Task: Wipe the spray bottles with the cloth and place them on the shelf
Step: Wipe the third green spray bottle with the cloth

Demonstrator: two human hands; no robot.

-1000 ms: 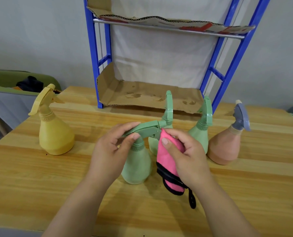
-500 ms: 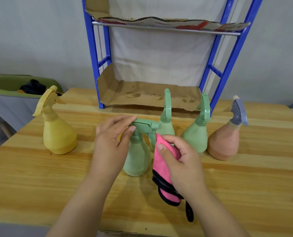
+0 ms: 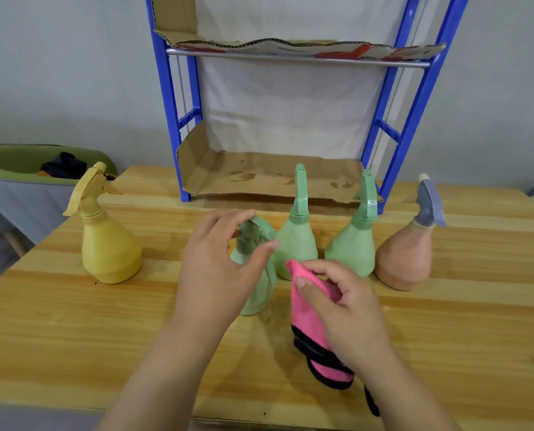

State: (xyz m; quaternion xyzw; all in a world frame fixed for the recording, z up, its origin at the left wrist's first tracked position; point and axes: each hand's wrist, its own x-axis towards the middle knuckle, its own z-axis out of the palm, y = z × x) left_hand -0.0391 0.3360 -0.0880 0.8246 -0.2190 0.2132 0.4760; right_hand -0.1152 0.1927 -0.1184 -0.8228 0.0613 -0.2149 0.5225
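A pale green spray bottle [image 3: 257,293] stands on the wooden table [image 3: 72,321] in front of me. My left hand [image 3: 215,269] curls over its spray head, thumb on one side and fingers on the other. My right hand [image 3: 349,309] pinches a pink cloth with black trim [image 3: 306,315] just right of that bottle, a small gap apart. Behind stand two more green bottles [image 3: 296,247] [image 3: 352,250], with a peach bottle with a grey-blue head [image 3: 405,259] to the right and a yellow bottle [image 3: 110,250] to the left. The blue shelf [image 3: 393,132] has a cardboard-lined bottom level [image 3: 275,178].
The shelf stands at the table's back edge, right behind the green bottles, with a second cardboard-lined level [image 3: 306,48] higher up. A green-rimmed bin [image 3: 13,163] with dark items sits off the table's left side. The table's front edge is close to me.
The cloth has come off the green bottle's spray head and dropped slightly to the right. My left hand has turned the spray head, and its nozzle no longer points right.
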